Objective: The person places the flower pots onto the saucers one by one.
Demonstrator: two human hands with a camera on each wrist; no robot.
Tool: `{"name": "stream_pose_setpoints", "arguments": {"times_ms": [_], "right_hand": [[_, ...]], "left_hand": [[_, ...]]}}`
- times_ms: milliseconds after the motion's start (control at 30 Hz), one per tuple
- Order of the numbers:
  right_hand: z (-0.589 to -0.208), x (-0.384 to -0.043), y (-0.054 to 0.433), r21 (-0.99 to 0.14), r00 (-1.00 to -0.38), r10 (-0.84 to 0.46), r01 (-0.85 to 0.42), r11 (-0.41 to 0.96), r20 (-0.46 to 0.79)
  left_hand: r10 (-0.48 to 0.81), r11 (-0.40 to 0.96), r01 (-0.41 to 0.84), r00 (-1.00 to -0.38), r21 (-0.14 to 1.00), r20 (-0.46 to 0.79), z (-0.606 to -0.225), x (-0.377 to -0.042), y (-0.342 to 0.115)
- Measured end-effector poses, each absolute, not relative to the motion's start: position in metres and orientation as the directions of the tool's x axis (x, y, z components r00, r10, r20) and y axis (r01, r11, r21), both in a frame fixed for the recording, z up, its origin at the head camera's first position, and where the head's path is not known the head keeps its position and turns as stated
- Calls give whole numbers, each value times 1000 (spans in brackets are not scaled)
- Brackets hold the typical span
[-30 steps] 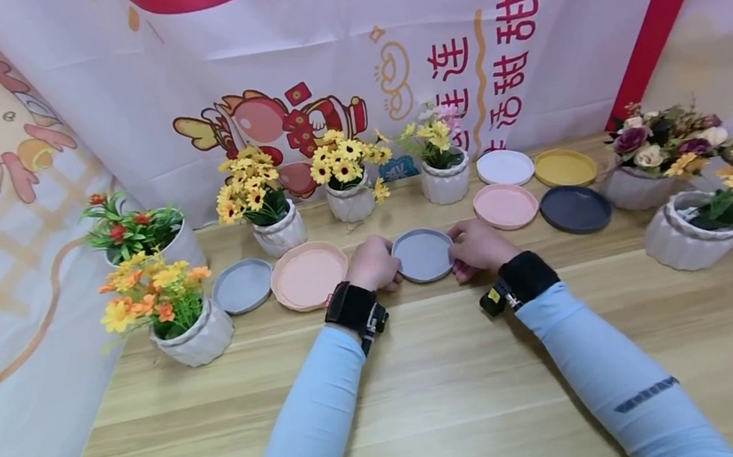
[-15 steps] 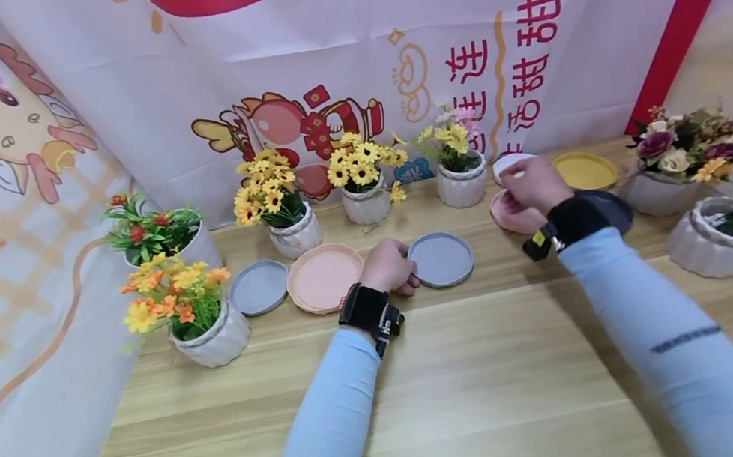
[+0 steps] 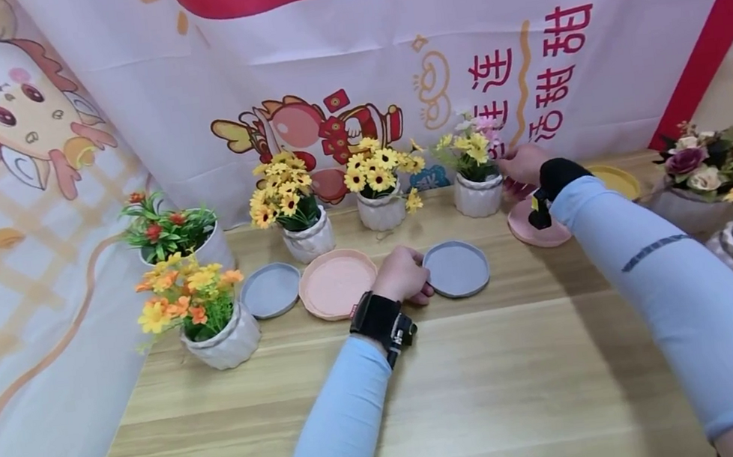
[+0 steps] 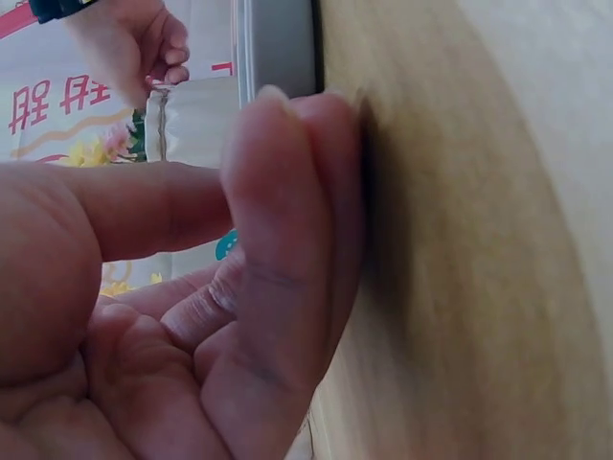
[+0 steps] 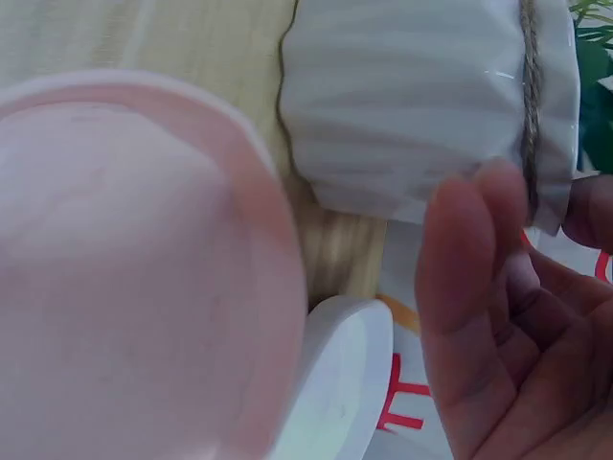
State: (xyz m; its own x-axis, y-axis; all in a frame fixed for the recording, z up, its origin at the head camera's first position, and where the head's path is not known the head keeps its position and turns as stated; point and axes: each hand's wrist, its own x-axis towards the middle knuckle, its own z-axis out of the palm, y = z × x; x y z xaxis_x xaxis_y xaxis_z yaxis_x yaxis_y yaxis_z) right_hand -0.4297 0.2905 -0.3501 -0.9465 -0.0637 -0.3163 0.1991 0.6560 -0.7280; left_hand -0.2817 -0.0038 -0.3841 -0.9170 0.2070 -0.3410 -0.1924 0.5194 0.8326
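Note:
My left hand (image 3: 402, 277) rests on the wood table with bent, relaxed fingers, its fingertips right at the left edge of a round grey-blue saucer (image 3: 456, 269). In the left wrist view those fingers (image 4: 278, 240) overlap the edge of the saucer (image 4: 278, 43). My right hand (image 3: 525, 165) is at the right side of a white ribbed flowerpot (image 3: 478, 197) with yellow and pink flowers. Seen from the right wrist, the thumb (image 5: 589, 211) is at the rim of this pot (image 5: 412, 105), above its twine band, and the other fingers are held apart from the thumb.
A pink saucer (image 3: 538, 224) lies below my right wrist, with a white saucer (image 5: 350, 383) behind it. A yellow saucer (image 3: 615, 180) is partly covered by the sleeve. Left stand a peach saucer (image 3: 338, 281), another grey-blue saucer (image 3: 271, 288) and several potted flowers; more pots stand right.
My right hand has left the grey-blue saucer, passing over the pink one to the flowerpot at the back. The left hand has stayed beside the saucer. The head view has shifted slightly left.

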Motion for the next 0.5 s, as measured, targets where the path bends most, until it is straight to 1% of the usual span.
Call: {"name": "stream_pose_setpoints", "arguments": {"times_ms": [133, 267, 400, 500], "right_hand": [[-347, -427, 289, -679, -954, -125, 99, 728, -273], [-342, -425, 286, -638, -961, -155, 29, 770, -231], [-342, -428, 282, -612, -965, -152, 10, 791, -212], [-343, -427, 277, -610, -970, -129, 25, 792, -206]], "left_hand": [[208, 525, -191, -916, 829, -343, -383, -281, -1], [207, 528, -187, -918, 829, -338, -383, -282, 0], [200, 532, -192, -918, 825, -342, -385, -284, -1], [194, 534, -200, -916, 822, -350, -387, -285, -3]]}}
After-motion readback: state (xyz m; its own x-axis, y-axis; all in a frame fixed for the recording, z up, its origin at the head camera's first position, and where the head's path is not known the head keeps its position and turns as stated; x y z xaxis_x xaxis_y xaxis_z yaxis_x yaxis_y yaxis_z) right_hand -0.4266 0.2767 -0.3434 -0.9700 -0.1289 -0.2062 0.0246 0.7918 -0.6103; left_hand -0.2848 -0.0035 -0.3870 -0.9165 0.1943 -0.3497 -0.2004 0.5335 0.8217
